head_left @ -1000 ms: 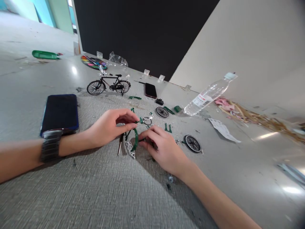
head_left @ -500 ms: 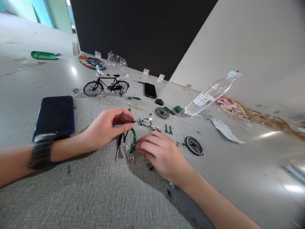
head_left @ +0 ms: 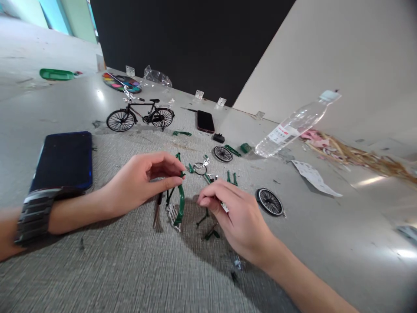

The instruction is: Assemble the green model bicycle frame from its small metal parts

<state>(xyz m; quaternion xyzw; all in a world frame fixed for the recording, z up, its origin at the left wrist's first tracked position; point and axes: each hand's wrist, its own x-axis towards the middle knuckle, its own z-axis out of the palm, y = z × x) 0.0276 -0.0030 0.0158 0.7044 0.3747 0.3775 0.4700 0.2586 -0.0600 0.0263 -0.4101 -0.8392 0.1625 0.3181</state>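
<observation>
My left hand pinches the upper end of a green curved toy-bicycle mudguard between thumb and fingertips. Behind its lower part lies a silver rack, with a screwdriver just to the left. My right hand is closed in a pinch to the right of the mudguard, apart from it; what its fingertips hold, if anything, is hidden. A small silvery bit shows by its palm. Small green parts lie below it. Beyond are a thin ring and two green forks.
A finished black model bicycle stands at the back left. One spoked wheel lies at the centre, another at right. Phones, a tilted plastic bottle, a paper sheet and a paint palette surround the parts.
My right hand has let go of the mudguard's lower end and moved right, its fingers now curled together. My left hand still holds the mudguard. The view has shifted slightly.
</observation>
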